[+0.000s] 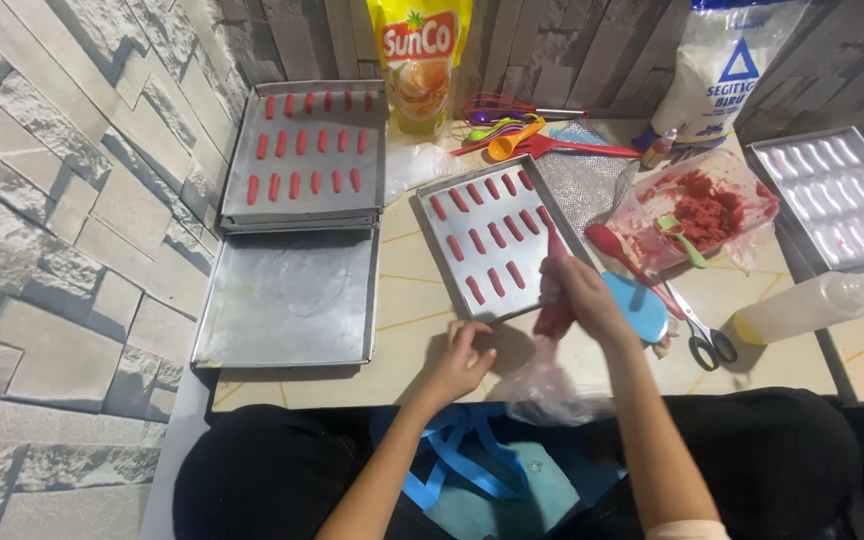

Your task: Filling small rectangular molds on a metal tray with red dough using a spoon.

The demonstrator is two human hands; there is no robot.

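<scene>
My right hand [580,292] grips a clear piping bag [550,322] filled with red dough, its tip pointing down at a metal baking tray [442,252] on the tiled surface. Two rows of short red dough sticks [492,240] lie on that tray. My left hand [457,360] rests flat on the surface just below the tray's near edge, fingers spread, holding nothing. The bag's loose tail [542,392] hangs over the edge toward my lap.
At left stand an empty tray [287,300] and, behind it, a tray [242,180] with several red sticks. A bag of red dough [702,205], scissors [702,340], a squeeze bottle [802,308], a greased mould tray [837,200], an oil pouch [420,60] and a flour bag [727,60] lie around.
</scene>
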